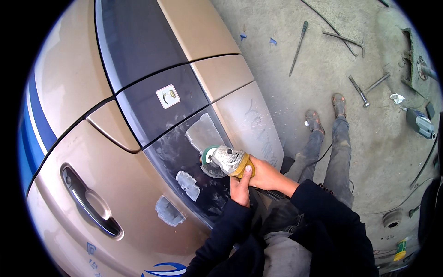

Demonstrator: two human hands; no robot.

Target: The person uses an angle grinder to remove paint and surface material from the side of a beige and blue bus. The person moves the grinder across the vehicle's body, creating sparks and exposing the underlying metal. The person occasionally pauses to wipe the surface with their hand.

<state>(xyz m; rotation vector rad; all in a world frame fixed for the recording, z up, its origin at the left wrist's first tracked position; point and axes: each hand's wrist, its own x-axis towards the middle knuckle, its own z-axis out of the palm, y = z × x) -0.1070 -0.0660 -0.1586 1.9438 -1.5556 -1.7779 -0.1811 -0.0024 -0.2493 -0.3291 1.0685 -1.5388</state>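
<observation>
Silver-and-yellow angle grinder [233, 162] is gripped two-handed beside a bronze-coloured metal vehicle [143, 171], the bare right hand [266, 174] closed around the tool's yellow casing and the bare left hand [240, 190] clasped just beside it. The grinder's round, green-edged disc [205, 155] sits at a dusty, dark body panel [170, 150], near a ragged, pale-grey patch [188, 185]. Whether disc and panel touch cannot be told.

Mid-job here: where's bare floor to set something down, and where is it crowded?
Bare concrete floor lies between the trousers and the grey power tool, and between the shoes and the dark-handled rod. Crowded: upper right, among loose tools; and around the grinder, gripped by left hand and right hand.
</observation>
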